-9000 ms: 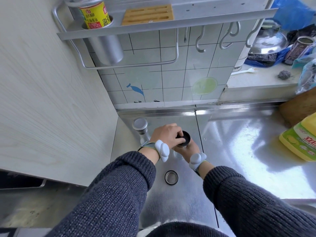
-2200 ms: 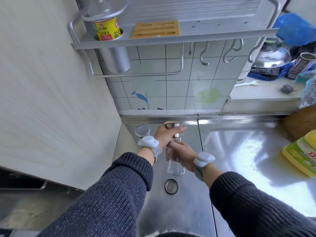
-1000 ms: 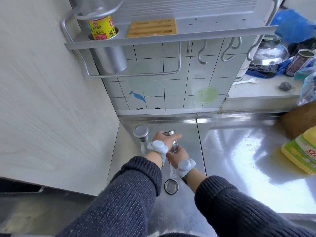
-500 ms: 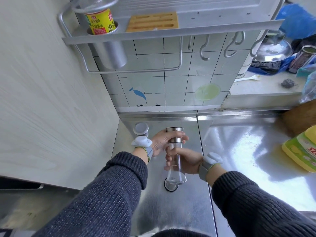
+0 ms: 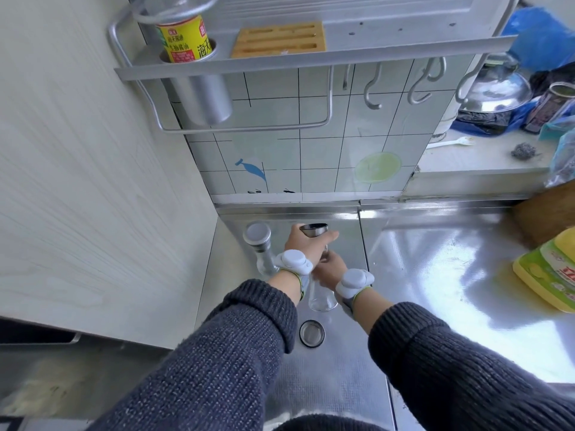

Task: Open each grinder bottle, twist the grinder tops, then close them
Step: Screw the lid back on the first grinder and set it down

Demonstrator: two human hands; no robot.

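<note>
While left hand grips top, bottle shifted, lid uncovered

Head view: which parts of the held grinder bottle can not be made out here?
The grinder top: lower edge, head view, covered by the left hand.
The glass body: upper half, head view, covered by the right hand.
Contents of the glass body: head view, too small and reflective to tell.
</note>
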